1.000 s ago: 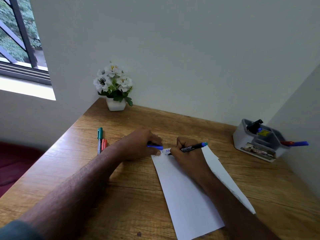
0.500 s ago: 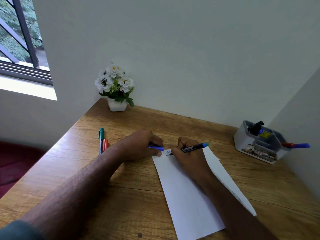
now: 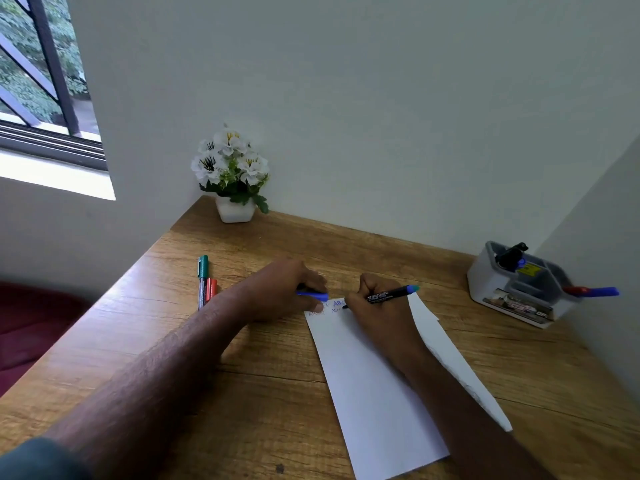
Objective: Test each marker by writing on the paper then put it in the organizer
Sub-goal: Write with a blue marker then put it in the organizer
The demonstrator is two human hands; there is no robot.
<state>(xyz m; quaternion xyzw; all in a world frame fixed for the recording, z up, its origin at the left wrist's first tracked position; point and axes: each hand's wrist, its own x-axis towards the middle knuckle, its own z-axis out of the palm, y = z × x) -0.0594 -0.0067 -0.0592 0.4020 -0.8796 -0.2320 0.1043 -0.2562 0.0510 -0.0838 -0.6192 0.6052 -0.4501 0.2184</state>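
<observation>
Change: since the earlier frames both hands hold their places; blue letters now show by the pen tip.
Right hand (image 3: 375, 311): fingers curled round a black marker (image 3: 388, 295) with a blue end, its tip touching the far end of the paper (image 3: 374, 403).
Left hand (image 3: 280, 289): rests on the desk (image 3: 242, 393) at the paper's far left corner, fingers pinching a blue cap (image 3: 311, 295).
Writing: blue letters at the paper's far edge, fainter ones just below.
Waiting markers: a green marker (image 3: 202, 280) and a red marker (image 3: 211, 291) lie side by side, far left.
Organizer (image 3: 519, 289): grey, far right by the wall; a red and a blue marker (image 3: 592, 291) stick out of its right side.
Background: white flowers in a pot (image 3: 233, 174) in the far corner.
</observation>
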